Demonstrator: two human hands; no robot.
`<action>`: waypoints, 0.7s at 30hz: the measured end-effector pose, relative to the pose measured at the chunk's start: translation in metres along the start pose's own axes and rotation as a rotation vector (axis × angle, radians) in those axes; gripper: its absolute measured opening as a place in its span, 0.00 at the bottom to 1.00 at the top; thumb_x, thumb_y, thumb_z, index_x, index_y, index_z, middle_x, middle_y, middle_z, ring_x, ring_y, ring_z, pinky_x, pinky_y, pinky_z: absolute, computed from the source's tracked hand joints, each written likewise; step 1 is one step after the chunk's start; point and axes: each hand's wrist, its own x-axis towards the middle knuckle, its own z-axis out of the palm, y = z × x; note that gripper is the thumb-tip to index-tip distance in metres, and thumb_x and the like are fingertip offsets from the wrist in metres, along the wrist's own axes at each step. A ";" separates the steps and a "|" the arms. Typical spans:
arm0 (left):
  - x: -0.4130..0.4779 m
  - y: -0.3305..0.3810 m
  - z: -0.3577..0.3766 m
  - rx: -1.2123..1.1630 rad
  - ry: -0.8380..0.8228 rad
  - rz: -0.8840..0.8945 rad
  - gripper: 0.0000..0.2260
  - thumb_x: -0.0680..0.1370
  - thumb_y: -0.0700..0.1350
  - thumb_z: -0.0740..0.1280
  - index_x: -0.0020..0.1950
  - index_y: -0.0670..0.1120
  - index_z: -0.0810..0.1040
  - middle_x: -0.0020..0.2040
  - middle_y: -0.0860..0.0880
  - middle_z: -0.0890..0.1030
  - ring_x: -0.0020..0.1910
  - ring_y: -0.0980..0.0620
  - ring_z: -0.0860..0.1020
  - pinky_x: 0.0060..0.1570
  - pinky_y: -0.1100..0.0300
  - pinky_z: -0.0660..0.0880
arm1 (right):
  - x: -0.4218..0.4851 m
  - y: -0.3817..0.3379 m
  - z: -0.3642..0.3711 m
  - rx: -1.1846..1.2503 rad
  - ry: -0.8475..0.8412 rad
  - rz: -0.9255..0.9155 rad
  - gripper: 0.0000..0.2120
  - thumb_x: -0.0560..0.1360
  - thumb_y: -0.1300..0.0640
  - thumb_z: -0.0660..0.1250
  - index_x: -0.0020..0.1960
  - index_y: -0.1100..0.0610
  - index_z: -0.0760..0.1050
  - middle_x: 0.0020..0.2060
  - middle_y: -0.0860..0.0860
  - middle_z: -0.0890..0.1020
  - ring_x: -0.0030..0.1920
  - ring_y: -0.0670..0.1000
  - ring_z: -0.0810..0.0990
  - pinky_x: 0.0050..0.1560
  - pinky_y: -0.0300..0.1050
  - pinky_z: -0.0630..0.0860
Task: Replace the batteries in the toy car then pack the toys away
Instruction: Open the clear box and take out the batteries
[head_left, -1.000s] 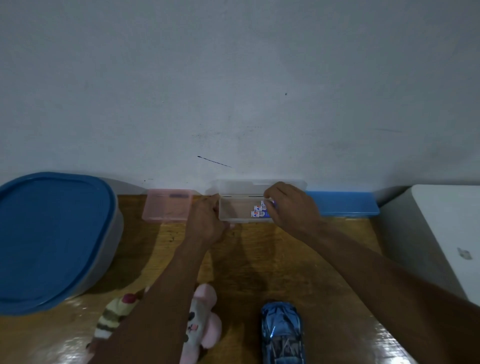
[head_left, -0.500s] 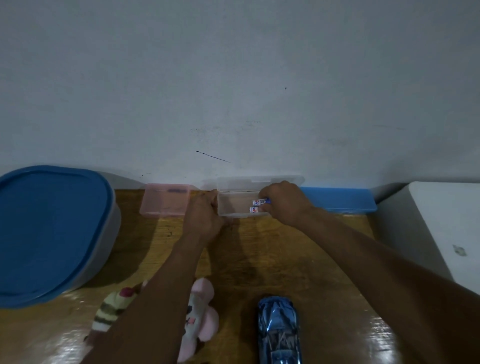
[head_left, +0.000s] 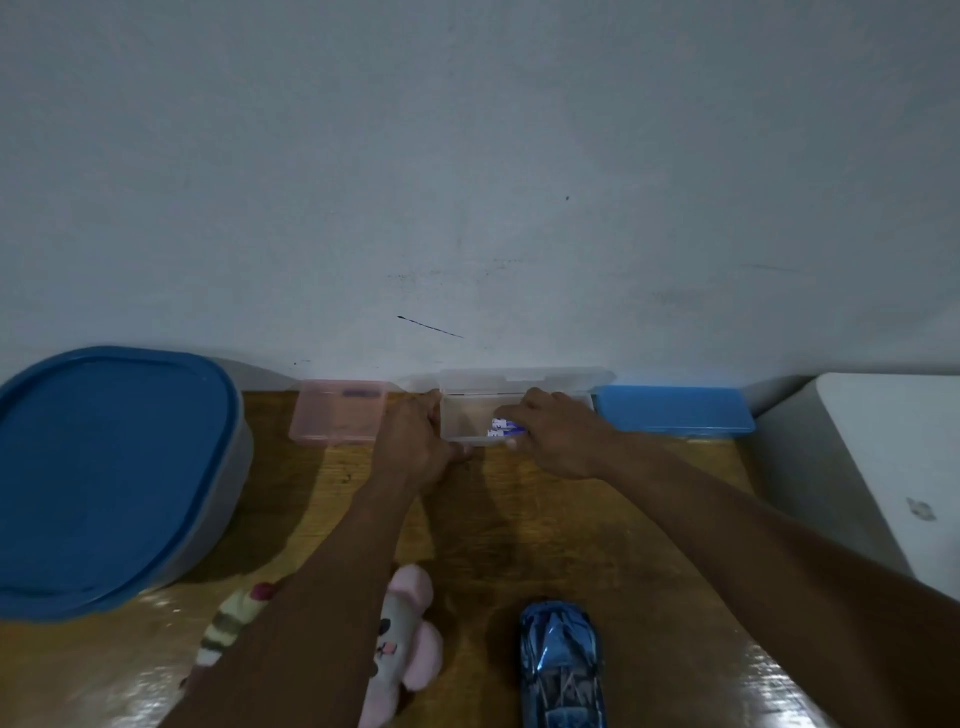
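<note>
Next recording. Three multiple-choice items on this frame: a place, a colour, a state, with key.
1. Where is the toy car? A) in a hand B) on the table, nearest the camera C) on a shelf
2. What colour is the case left of the clear case? A) pink B) green C) yellow
3. The clear case's lid is: A) shut B) open C) missing
Key: 1 B: it lies on the table at the bottom of the view. 2 A: pink case beside the left hand. 3 B: lid raised at the wall, right hand holding batteries inside.
</note>
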 end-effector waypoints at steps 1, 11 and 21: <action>0.000 0.000 0.000 0.005 0.003 0.002 0.20 0.63 0.42 0.81 0.53 0.43 0.81 0.46 0.49 0.82 0.45 0.51 0.77 0.34 0.67 0.69 | 0.001 0.000 0.000 0.009 -0.012 0.010 0.22 0.81 0.44 0.55 0.74 0.48 0.62 0.67 0.54 0.68 0.64 0.56 0.68 0.64 0.52 0.67; 0.001 -0.001 0.002 -0.044 0.019 0.035 0.15 0.62 0.48 0.82 0.42 0.46 0.80 0.37 0.52 0.80 0.35 0.55 0.77 0.28 0.67 0.70 | 0.014 -0.016 0.006 0.140 -0.028 0.024 0.18 0.81 0.47 0.55 0.67 0.54 0.66 0.65 0.56 0.69 0.63 0.56 0.66 0.62 0.56 0.68; 0.001 -0.003 0.000 -0.047 0.002 -0.034 0.15 0.63 0.45 0.81 0.47 0.44 0.84 0.42 0.47 0.84 0.33 0.54 0.77 0.29 0.65 0.74 | 0.018 -0.024 0.016 0.167 -0.001 -0.022 0.15 0.80 0.54 0.59 0.67 0.51 0.67 0.60 0.55 0.75 0.59 0.57 0.72 0.60 0.56 0.70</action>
